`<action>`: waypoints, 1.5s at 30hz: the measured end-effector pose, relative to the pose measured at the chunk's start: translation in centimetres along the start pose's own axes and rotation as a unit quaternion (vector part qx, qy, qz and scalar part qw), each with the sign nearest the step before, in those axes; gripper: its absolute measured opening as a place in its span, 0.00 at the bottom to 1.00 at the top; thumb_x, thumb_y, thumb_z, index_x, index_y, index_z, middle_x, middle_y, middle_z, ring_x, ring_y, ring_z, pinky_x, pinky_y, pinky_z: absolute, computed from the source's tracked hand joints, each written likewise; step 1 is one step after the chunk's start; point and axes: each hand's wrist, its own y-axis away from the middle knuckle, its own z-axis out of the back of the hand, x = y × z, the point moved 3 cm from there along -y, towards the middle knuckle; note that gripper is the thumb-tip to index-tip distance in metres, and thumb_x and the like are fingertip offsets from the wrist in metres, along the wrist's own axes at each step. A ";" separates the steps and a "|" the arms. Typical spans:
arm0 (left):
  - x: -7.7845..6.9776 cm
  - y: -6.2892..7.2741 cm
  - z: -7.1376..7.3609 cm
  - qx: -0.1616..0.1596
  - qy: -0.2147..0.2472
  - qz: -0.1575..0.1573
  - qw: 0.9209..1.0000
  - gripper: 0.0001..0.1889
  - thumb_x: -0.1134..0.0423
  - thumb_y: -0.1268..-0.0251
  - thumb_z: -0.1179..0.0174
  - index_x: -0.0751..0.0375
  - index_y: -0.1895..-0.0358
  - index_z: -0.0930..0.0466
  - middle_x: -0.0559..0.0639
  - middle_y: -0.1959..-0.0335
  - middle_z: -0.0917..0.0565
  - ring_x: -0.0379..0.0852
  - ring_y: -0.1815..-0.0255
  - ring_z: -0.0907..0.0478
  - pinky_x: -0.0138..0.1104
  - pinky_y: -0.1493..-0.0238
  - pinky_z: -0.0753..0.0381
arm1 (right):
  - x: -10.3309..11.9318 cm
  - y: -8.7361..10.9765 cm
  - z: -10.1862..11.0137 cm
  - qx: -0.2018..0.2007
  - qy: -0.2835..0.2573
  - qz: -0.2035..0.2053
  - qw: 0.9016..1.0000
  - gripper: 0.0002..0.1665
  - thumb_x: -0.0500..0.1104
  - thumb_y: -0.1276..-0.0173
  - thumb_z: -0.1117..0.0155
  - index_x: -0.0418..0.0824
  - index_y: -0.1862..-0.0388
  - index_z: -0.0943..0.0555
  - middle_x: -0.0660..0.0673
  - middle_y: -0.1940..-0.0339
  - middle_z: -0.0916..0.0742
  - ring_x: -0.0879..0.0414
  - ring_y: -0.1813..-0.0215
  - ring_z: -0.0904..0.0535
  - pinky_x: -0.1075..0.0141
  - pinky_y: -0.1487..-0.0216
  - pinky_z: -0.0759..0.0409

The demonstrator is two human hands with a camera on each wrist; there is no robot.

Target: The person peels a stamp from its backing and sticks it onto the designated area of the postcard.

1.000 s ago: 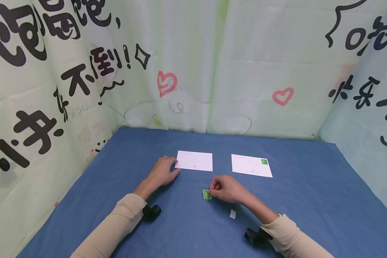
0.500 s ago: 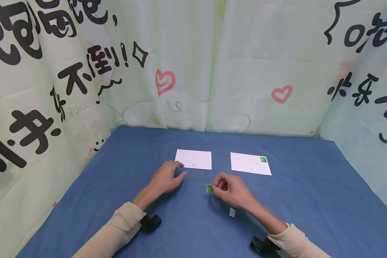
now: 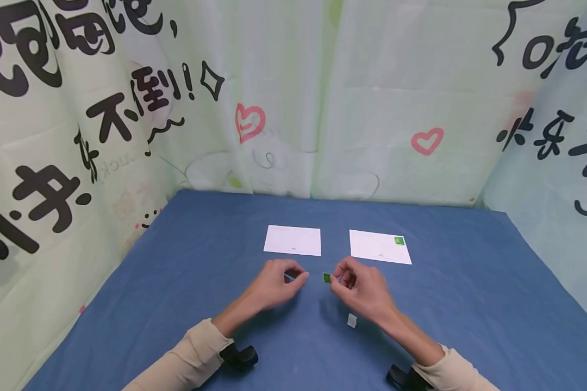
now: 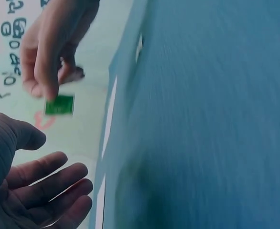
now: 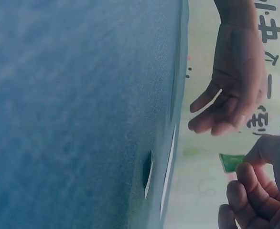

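Note:
Between thumb and index finger, my right hand (image 3: 364, 288) pinches a small green stamp (image 3: 326, 278) with a pale edge, held up above the blue cloth. In the left wrist view the green stamp (image 4: 63, 106) hangs below the right fingertips. My left hand (image 3: 278, 282) hovers just left of it, fingers loosely bent and holding nothing; a gap separates it from the stamp. Behind the left hand lies a plain white card (image 3: 292, 240) with tiny print at its lower edge. A second white card (image 3: 374, 248), to the right, bears a green stamp (image 3: 399, 240) in its upper right corner.
A small whitish paper piece (image 3: 352, 320) lies on the blue tablecloth (image 3: 176, 304) near my right forearm. Pale printed curtains (image 3: 283, 98) enclose the table at the back and sides. Each wrist wears a black camera.
The right hand has lifted the stamp and carried it slightly right and away from me. My left hand has left the left card's edge and moved right, towards the stamp.

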 end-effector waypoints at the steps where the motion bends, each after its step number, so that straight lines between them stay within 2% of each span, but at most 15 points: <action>1: -0.3 0.0 -0.2 0.006 0.009 -0.001 1.000 0.09 0.61 0.26 0.38 0.63 0.56 0.12 0.51 0.60 0.11 0.46 0.57 0.15 0.41 0.52 0.15 | 0.0 0.0 0.1 -0.007 0.005 0.005 1.000 0.12 0.32 0.40 0.29 0.47 0.69 0.22 0.60 0.81 0.25 0.69 0.80 0.30 0.69 0.77 0.29; 6: -1.5 -0.2 -1.2 0.025 0.037 -0.011 0.999 0.10 0.61 0.26 0.39 0.63 0.55 0.12 0.52 0.59 0.11 0.44 0.58 0.14 0.35 0.54 0.15 | 0.3 0.1 0.2 -0.032 0.039 0.034 0.998 0.12 0.32 0.40 0.29 0.48 0.69 0.21 0.63 0.82 0.26 0.72 0.80 0.31 0.70 0.77 0.30; 10: -2.0 -0.2 -1.7 0.029 0.060 -0.017 0.998 0.10 0.61 0.25 0.40 0.63 0.53 0.12 0.52 0.58 0.11 0.44 0.56 0.14 0.34 0.53 0.16 | 0.6 0.2 0.2 -0.041 0.067 0.058 0.995 0.12 0.33 0.41 0.27 0.48 0.68 0.21 0.64 0.82 0.26 0.73 0.79 0.31 0.71 0.76 0.29; 18: -2.5 -0.4 -2.1 0.016 0.088 -0.020 0.996 0.11 0.61 0.24 0.41 0.62 0.52 0.12 0.50 0.59 0.11 0.42 0.58 0.15 0.35 0.51 0.16 | 0.9 0.3 0.1 -0.041 0.086 0.103 0.990 0.12 0.34 0.42 0.25 0.46 0.67 0.20 0.63 0.81 0.26 0.73 0.78 0.30 0.72 0.75 0.28; 26: -2.6 -0.5 -2.0 -0.002 0.100 -0.019 0.995 0.10 0.63 0.24 0.42 0.61 0.58 0.11 0.49 0.63 0.11 0.40 0.61 0.15 0.35 0.52 0.16 | 1.0 0.2 0.0 -0.045 0.087 0.132 0.986 0.13 0.34 0.43 0.25 0.47 0.68 0.20 0.63 0.82 0.25 0.74 0.79 0.32 0.74 0.76 0.30; 39: -2.7 -0.5 -1.9 -0.017 0.090 -0.026 0.995 0.09 0.67 0.28 0.41 0.61 0.62 0.11 0.47 0.68 0.12 0.35 0.70 0.22 0.30 0.64 0.21 | 1.3 0.2 -0.1 -0.039 0.084 0.148 0.985 0.13 0.34 0.44 0.24 0.48 0.69 0.19 0.63 0.82 0.25 0.74 0.78 0.33 0.75 0.76 0.31; 45: -2.5 -0.4 -1.8 -0.016 0.090 -0.020 0.996 0.09 0.68 0.29 0.41 0.62 0.62 0.11 0.48 0.68 0.12 0.35 0.71 0.21 0.30 0.64 0.20 | 1.3 0.3 0.1 -0.043 0.075 0.147 0.985 0.11 0.35 0.43 0.25 0.45 0.65 0.18 0.62 0.82 0.24 0.74 0.79 0.31 0.75 0.76 0.30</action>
